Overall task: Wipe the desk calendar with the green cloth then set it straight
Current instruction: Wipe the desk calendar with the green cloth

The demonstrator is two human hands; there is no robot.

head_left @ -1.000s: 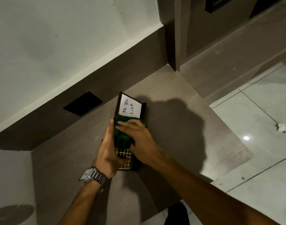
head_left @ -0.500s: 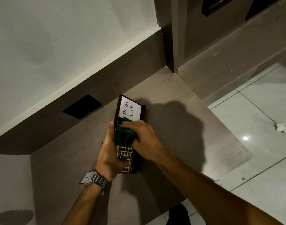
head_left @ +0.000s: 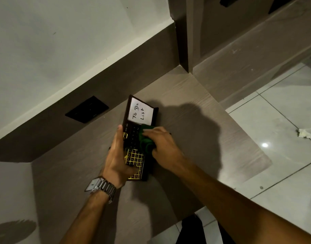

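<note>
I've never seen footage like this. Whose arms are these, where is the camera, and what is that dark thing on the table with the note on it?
No machine here: these are a person's two bare arms, filmed by a camera worn on their head, looking down. The dark thing is a desk calendar lying on a wooden desk; its white card reads "To Do List" and gold date grids show lower down. The left hand, with a wristwatch, grips the calendar's left edge to steady it. The right hand presses a bunched green cloth onto the calendar's face to wipe it. A black wall socket sits behind.

desk (head_left: 195, 120) matt woodgrain; cloth (head_left: 146, 138) soft green fabric; watch (head_left: 102, 187) shiny metal; floor (head_left: 283, 138) glossy tile
</note>
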